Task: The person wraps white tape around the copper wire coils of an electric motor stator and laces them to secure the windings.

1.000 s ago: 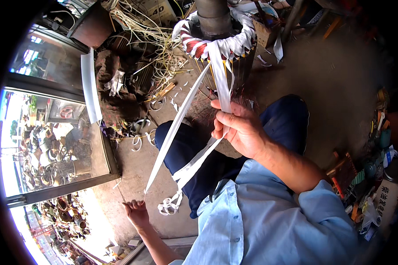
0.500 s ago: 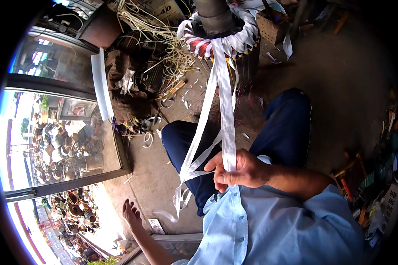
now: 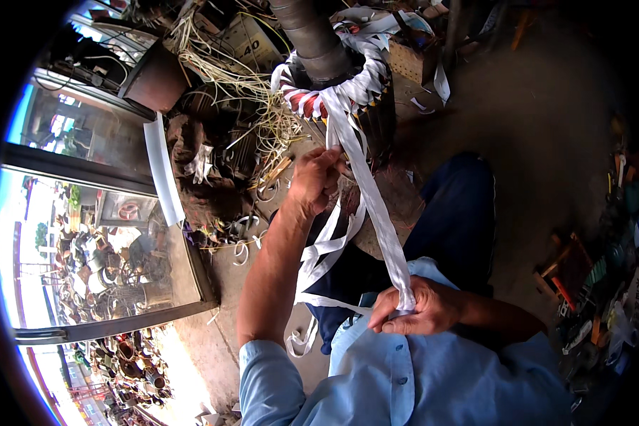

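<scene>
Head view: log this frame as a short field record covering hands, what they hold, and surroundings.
left hand: raised, gripping the white tape near the winding
right hand: close to the chest, closed on the same tape
white tape: stretched taut between winding and right hand; loose loops hang below
winding: ring wrapped in white tape, red showing between wraps
surroundings: glass door on the left, tangled wires behind

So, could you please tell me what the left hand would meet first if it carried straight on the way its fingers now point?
Probably the round motor stator wrapped in white tape. The left hand points up along the white cloth tape strip toward it, though depth is hard to judge.
</scene>
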`<state>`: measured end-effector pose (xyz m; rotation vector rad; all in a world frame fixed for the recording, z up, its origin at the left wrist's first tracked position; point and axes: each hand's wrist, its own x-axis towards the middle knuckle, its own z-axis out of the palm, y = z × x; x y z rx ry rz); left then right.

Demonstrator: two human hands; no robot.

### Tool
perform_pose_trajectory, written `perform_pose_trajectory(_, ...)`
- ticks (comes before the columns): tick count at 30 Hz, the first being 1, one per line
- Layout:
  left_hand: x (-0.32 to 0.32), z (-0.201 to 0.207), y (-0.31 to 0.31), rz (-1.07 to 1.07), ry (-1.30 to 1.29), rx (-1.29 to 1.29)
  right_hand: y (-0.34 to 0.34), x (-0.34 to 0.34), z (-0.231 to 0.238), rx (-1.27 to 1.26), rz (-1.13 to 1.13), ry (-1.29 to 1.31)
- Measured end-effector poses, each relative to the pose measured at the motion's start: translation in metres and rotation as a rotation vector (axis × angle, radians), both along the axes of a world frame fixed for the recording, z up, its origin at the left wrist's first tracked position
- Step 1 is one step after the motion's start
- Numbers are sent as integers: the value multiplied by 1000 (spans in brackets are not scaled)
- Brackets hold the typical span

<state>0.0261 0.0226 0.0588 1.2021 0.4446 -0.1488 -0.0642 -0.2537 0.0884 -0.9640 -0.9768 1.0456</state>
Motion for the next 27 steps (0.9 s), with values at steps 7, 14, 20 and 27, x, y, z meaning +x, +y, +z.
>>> perform_pose_trajectory(7,-184,7,64,32,-10,1104,12,44,4,1,-32,330)
perform_pose_trajectory(14,-571,-46,121,571,1170,1024,63,80,-11,19,-120,432)
perform_pose_trajectory(20,-737,-44,59,1069,1141,425,70,72,-19,-85,-51,441)
perform_pose_trajectory(27,-365,-34,126,921,205,2,56,58,-20,-70,-36,446)
